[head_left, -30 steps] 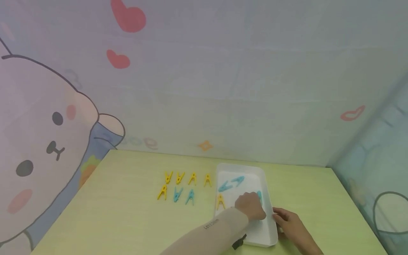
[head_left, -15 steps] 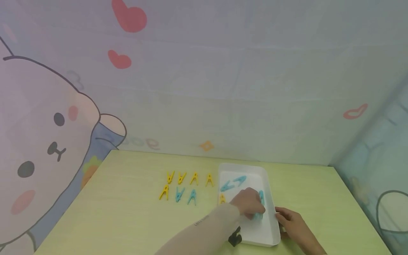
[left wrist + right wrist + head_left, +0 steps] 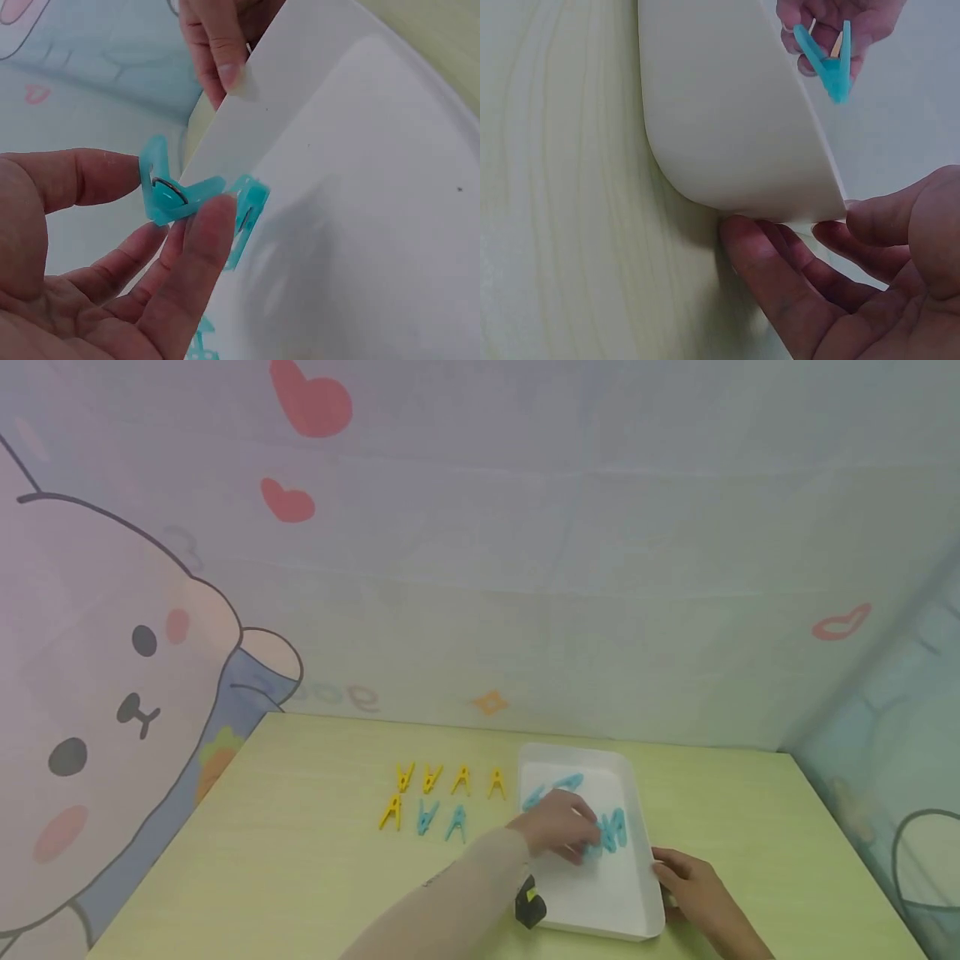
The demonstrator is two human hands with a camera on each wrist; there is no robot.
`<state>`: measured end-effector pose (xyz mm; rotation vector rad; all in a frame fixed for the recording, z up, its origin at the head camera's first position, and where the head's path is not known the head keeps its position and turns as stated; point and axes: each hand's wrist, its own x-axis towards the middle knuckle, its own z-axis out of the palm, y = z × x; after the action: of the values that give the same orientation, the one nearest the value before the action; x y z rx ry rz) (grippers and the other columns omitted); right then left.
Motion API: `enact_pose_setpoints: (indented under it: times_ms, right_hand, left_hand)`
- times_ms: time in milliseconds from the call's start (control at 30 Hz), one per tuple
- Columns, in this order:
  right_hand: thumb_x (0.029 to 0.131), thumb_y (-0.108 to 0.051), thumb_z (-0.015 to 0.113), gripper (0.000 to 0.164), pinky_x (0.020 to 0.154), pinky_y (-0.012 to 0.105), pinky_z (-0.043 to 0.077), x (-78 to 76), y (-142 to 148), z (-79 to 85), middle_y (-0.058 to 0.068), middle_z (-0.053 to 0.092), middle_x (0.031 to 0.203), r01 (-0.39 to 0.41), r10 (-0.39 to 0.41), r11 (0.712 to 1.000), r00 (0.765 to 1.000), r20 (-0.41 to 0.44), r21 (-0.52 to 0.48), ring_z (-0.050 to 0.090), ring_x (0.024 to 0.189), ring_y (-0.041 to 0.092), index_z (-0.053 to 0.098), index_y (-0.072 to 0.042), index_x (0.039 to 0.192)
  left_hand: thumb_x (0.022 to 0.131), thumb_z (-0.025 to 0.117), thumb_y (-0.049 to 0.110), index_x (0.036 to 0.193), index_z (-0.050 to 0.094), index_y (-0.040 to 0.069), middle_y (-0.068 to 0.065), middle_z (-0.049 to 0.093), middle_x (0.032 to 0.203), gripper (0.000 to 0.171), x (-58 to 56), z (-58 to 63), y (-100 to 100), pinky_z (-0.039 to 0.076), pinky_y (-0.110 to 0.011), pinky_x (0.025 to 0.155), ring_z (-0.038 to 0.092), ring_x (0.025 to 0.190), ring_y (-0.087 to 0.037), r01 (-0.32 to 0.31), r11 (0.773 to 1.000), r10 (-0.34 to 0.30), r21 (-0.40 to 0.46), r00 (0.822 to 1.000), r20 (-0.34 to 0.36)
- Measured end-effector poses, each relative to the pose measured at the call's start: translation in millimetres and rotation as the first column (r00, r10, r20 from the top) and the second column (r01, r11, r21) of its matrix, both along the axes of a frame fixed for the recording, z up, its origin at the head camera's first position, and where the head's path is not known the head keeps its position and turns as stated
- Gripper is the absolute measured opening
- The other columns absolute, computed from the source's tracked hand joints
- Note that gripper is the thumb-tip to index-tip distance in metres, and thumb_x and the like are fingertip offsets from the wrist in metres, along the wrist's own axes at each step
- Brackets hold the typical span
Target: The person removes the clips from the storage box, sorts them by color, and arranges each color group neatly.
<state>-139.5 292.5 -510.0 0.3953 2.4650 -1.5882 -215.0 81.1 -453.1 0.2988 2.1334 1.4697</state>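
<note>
My left hand (image 3: 558,825) is over the white tray (image 3: 592,906), pinching a teal clothespin (image 3: 169,191) between thumb and finger in the left wrist view. Just beyond the finger is another teal clothespin (image 3: 251,206). In the head view, teal clothespins (image 3: 617,828) lie right of that hand, and one more teal clothespin (image 3: 567,782) is farther back in the tray. My right hand (image 3: 697,889) grips the tray's right side; the right wrist view has the thumb at the rim and the fingers (image 3: 754,244) against the wall from outside.
Left of the tray on the table (image 3: 300,827), several yellow clothespins (image 3: 392,812) and two teal clothespins (image 3: 457,823) lie in two rows. A black object (image 3: 530,903) is at the left wrist. A printed cloth (image 3: 525,568) hangs behind.
My left hand has shifted left and slightly back across the tray, uncovering teal clothespins near the right wall. The yellow clothespin in the tray has become hidden. My right hand stays at the tray's side.
</note>
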Motion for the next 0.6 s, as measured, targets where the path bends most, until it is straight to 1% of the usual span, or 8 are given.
enact_pose_setpoints:
  times_ms: [100, 200, 300, 400, 500, 600]
  right_hand:
    - [0.103, -0.014, 0.05, 0.043, 0.07, 0.042, 0.058, -2.7, 0, -0.8, 0.03, 0.057, 0.129, -0.001, 0.001, 1.0, 1.0, 0.015, 0.016, 0.065, 0.101, 0.031, 0.047, 0.012, 0.137]
    - [0.103, -0.014, 0.05, 0.042, 0.069, 0.042, 0.058, -4.3, 0, -3.4, 0.03, 0.057, 0.128, 0.01, -0.011, 1.0, 0.999, 0.031, 0.014, 0.065, 0.099, 0.03, 0.048, 0.012, 0.137]
    - [0.103, -0.014, 0.051, 0.043, 0.07, 0.042, 0.058, -5.2, 1, -5.9, 0.03, 0.058, 0.127, 0.011, -0.012, 1.0, 0.999, 0.037, 0.01, 0.065, 0.098, 0.029, 0.048, 0.011, 0.137]
    - [0.103, -0.014, 0.051, 0.043, 0.07, 0.042, 0.058, -5.8, 3, -7.1, 0.03, 0.058, 0.127, 0.012, -0.012, 1.0, 0.999, 0.032, 0.001, 0.065, 0.098, 0.028, 0.047, 0.012, 0.137]
    - [0.103, -0.014, 0.05, 0.043, 0.07, 0.042, 0.058, -5.8, 5, -7.1, 0.029, 0.057, 0.128, 0.015, -0.015, 1.0, 0.999, 0.03, -0.006, 0.065, 0.098, 0.028, 0.047, 0.012, 0.137]
    - [0.103, -0.014, 0.05, 0.044, 0.07, 0.043, 0.058, -5.8, 6, -6.5, 0.03, 0.057, 0.128, 0.011, -0.011, 1.0, 1.0, 0.023, -0.011, 0.065, 0.099, 0.029, 0.046, 0.012, 0.137]
  left_hand:
    - [0.081, 0.07, 0.001, 0.102, 0.066, 0.0, -0.008, 0.066, 0.081, 0.022, -5.2, -1.7, -9, 0.058, -0.035, 0.063, 0.068, 0.077, -0.028, 0.0, 0.998, 0.0, 0.063, 1.0, 0.005]
    - [0.081, 0.069, 0.0, 0.106, 0.065, -0.002, -0.009, 0.067, 0.083, 0.026, -10.3, 0.1, -20, 0.059, -0.037, 0.066, 0.068, 0.078, -0.028, 0.004, 0.994, -0.006, 0.107, 1.0, 0.011]
    - [0.081, 0.067, 0.0, 0.109, 0.064, -0.003, -0.009, 0.067, 0.085, 0.029, -16.2, 2.7, -31, 0.059, -0.037, 0.068, 0.068, 0.077, -0.026, 0.0, 0.993, -0.001, 0.12, 1.0, 0.009]
    - [0.081, 0.067, 0.0, 0.111, 0.063, -0.003, -0.01, 0.067, 0.087, 0.03, -22.7, 4.2, -42, 0.059, -0.037, 0.069, 0.068, 0.08, -0.027, -0.026, 0.993, 0.026, 0.118, 1.0, 0.005]
    - [0.081, 0.067, 0.001, 0.112, 0.062, -0.004, -0.012, 0.067, 0.089, 0.031, -29.0, 4.0, -53, 0.059, -0.038, 0.07, 0.068, 0.084, -0.031, -0.055, 0.991, 0.056, 0.125, 0.998, 0.001]
    - [0.082, 0.067, 0.002, 0.115, 0.061, -0.005, -0.013, 0.067, 0.09, 0.034, -33.9, 2.0, -65, 0.058, -0.039, 0.072, 0.068, 0.083, -0.031, -0.069, 0.989, 0.07, 0.13, 0.998, -0.005]
